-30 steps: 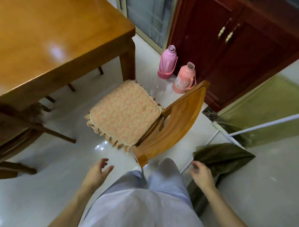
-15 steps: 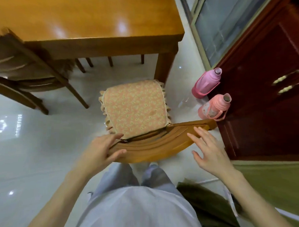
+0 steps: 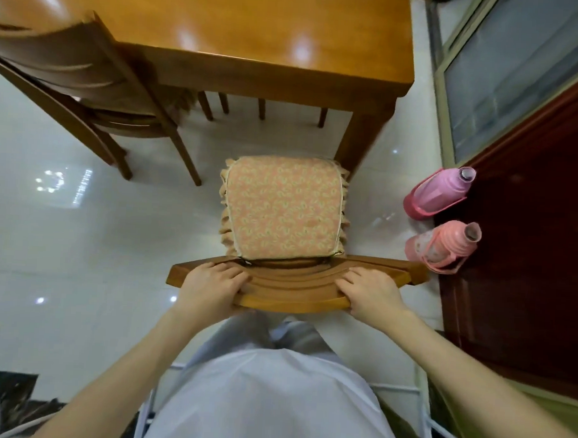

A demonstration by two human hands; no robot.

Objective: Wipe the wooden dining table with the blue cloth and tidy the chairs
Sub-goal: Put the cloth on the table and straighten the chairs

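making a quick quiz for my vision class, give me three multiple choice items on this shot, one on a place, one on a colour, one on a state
1. Where do the flasks stand? A left of the chair; B on its seat; C on the floor, right of it.
2. What colour are the flasks? A pink; B blue; C green.
3. What do the left hand and right hand do? A hang free; B grip the chair back; C make empty fists.
Key: 1 C, they stand on the floor by the cabinet. 2 A, both bodies are pink. 3 B, fingers curl over the top rail.
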